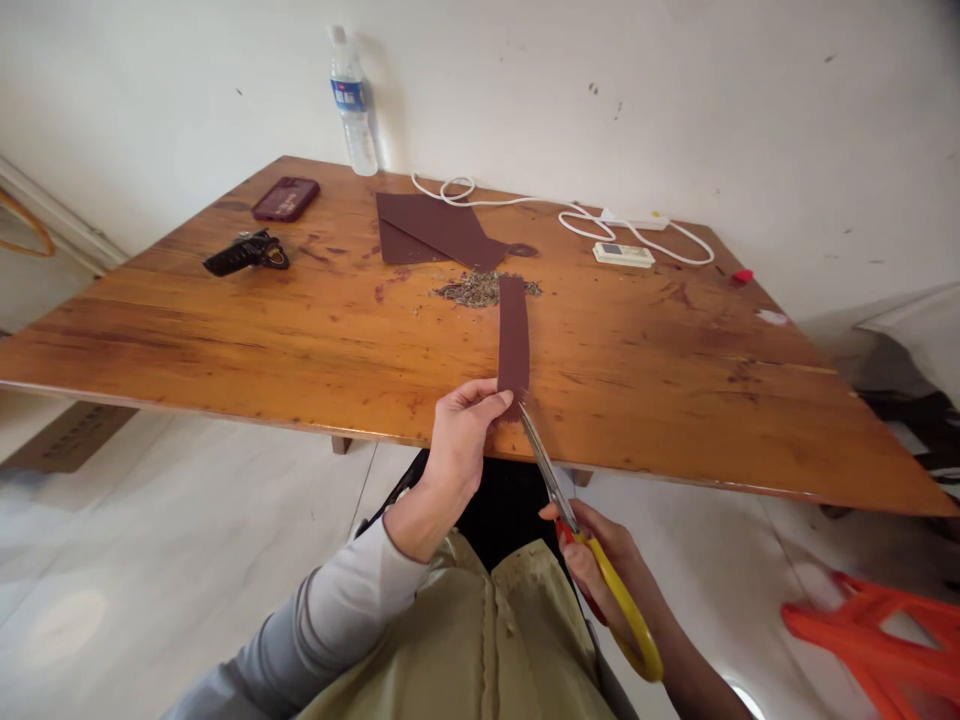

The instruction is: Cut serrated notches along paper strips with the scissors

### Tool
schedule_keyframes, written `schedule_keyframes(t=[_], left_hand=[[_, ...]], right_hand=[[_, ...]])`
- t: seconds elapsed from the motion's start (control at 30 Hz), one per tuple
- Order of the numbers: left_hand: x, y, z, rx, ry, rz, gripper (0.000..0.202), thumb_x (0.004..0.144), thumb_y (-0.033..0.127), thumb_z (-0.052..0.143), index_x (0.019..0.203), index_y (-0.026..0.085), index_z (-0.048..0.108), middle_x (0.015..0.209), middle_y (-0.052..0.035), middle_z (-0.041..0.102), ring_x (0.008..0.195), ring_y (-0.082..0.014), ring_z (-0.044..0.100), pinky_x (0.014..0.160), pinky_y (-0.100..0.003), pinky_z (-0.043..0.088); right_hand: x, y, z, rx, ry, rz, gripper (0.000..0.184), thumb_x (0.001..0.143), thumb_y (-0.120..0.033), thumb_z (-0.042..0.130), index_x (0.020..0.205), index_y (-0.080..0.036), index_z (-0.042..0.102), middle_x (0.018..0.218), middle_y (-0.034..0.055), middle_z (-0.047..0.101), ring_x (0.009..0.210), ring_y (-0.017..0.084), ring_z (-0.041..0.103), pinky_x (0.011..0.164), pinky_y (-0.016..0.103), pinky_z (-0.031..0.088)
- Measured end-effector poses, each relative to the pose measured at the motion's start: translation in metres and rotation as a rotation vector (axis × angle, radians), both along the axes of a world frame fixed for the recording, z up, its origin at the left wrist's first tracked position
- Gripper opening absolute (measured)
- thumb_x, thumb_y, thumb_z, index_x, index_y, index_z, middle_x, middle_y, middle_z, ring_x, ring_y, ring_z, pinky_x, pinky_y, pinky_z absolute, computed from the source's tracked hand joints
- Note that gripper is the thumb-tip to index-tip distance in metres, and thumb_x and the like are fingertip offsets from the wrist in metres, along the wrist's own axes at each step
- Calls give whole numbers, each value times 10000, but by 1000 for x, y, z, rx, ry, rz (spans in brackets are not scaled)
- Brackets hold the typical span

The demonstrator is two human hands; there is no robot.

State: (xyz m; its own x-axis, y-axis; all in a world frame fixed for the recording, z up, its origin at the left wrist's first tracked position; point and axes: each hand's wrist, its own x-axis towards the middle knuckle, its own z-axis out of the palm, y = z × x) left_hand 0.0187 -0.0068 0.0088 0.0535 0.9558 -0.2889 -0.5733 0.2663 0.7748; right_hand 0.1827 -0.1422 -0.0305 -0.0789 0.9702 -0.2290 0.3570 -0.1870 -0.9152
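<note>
Pinching maroon strip (pixel 514 335) with left hand (pixel 459 440), right hand (pixel 611 570) on scissors (pixel 592 545)

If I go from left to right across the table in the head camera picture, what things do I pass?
Black tool → dark red phone → water bottle → dark brown sheets → white remote → little red thing.
</note>
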Motion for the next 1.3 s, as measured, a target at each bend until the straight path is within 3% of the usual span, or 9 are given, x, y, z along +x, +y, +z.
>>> schedule_keyframes(t=[0.3, 0.47, 0.67, 0.8, 0.97, 1.1, 1.3], left_hand=[[0, 0, 2, -20, -27, -2, 150, 555, 202, 831, 661, 166, 730, 628, 16, 668, 583, -107, 586, 623, -255, 499], [-2, 1, 4, -35, -49, -4, 184, 548, 212, 849, 666, 163, 716, 665, 12, 677, 606, -112, 612, 654, -269, 524], [-4, 4, 3, -33, -77, -33, 215, 549, 222, 874, 676, 158, 713, 665, 8, 681, 606, -107, 614, 651, -259, 528], [-6, 4, 2, -33, -89, -64, 216, 535, 214, 881, 673, 152, 726, 660, 6, 690, 586, -103, 617, 633, -251, 531], [-7, 4, 1, -27, -88, -76, 240, 524, 220, 897, 687, 157, 731, 659, 13, 688, 584, -110, 626, 616, -261, 551], [-8, 5, 0, -27, -81, -105, 261, 524, 228, 906, 715, 155, 743, 682, 6, 696, 585, -117, 631, 623, -281, 574], [-8, 5, -1, -34, -72, -121, 260, 535, 235, 907, 722, 138, 754, 704, -11, 701, 601, -120, 633, 608, -278, 582]], right_hand=[[-5, 4, 5, 105, -147, -7, 228, 916, -404, 515, 938, -200, 614, 711, 2, 552, 579, 165, 479, 507, 258, 394], [2, 6, 1, 82, -159, -12, 219, 884, -379, 539, 994, -211, 626, 721, 3, 581, 583, 175, 525, 539, 269, 446], [10, 17, 20, 93, -122, 69, 261, 804, -344, 534, 1005, -211, 636, 764, 36, 625, 615, 198, 563, 588, 312, 512], [11, 22, 28, 33, -115, 55, 251, 734, -348, 556, 921, -204, 643, 711, 18, 567, 564, 178, 493, 534, 299, 461], [25, 20, 15, -24, -86, 42, 331, 751, -412, 640, 992, -190, 692, 620, -42, 431, 497, 133, 360, 456, 252, 332], [38, 18, 4, -5, -101, 76, 367, 820, -506, 668, 1022, -201, 698, 613, -53, 407, 507, 129, 342, 461, 247, 312], [54, 20, 0, 8, -148, 155, 421, 817, -557, 712, 1048, -204, 709, 608, -58, 420, 496, 126, 369, 472, 247, 333]])
